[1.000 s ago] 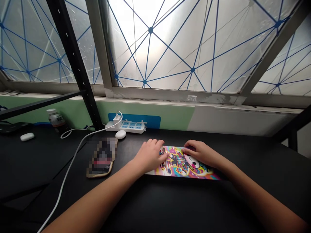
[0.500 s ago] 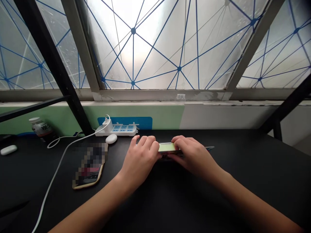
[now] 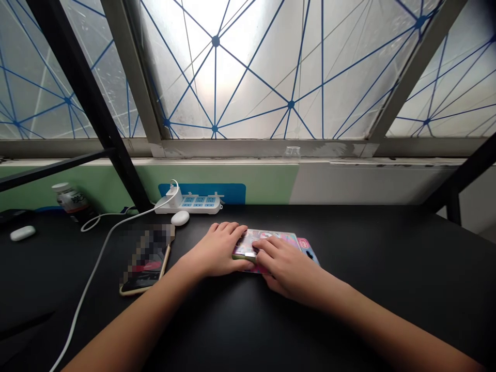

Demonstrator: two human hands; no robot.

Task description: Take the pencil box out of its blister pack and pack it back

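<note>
A flat, brightly printed pack (image 3: 289, 241) lies on the black table (image 3: 387, 268) in front of me. My left hand (image 3: 217, 250) rests on its left end, fingers curled over the edge. The fingers of my right hand (image 3: 284, 263) lie across the pack's top and near edge, pressing it down. Much of the pack is hidden under both hands; a pink corner with a hang hole shows at the right.
A phone (image 3: 145, 258) lies left of my hands, with a white cable (image 3: 96, 263) running past it to a power strip (image 3: 189, 203) by the wall. A white earbud case (image 3: 180, 217), a bottle (image 3: 72, 199) and a black shelf post (image 3: 101, 119) stand at the left.
The pack was flat with its colourful face up, then tipped on edge between both hands, and now lies flat again, turned over, under my fingers.
</note>
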